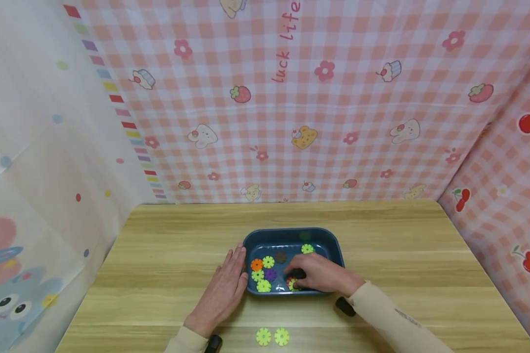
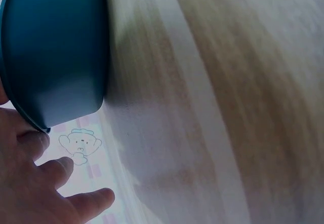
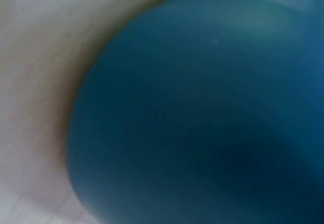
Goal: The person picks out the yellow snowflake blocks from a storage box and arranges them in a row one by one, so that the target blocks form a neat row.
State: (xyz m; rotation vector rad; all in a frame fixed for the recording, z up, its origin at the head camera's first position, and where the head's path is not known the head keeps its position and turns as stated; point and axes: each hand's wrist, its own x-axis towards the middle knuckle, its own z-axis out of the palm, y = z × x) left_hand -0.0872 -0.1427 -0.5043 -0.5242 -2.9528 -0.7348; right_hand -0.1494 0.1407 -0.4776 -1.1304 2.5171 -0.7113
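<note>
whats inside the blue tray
An orange disc, a purple disc, a dark disc and several yellow-green discs. A reddish bit shows beside the right hand, which covers whatever lies beneath it.

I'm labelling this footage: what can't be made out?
Head: how many discs lie in the tray; the right grip covers part.
Head: what the dark patch at that grip is; too small.
Left wrist view: tray contents, behind its wall.
Right wrist view: the discs, behind the blurred tray.

Your left hand [image 2: 35, 186] touches the rim of the blue tray [image 2: 55, 46] on the wood-grain table [image 2: 157, 112], with a cartoon figure [image 2: 80, 144] visible on pale cloth [image 2: 93, 171] just beyond your fingertips.
</note>
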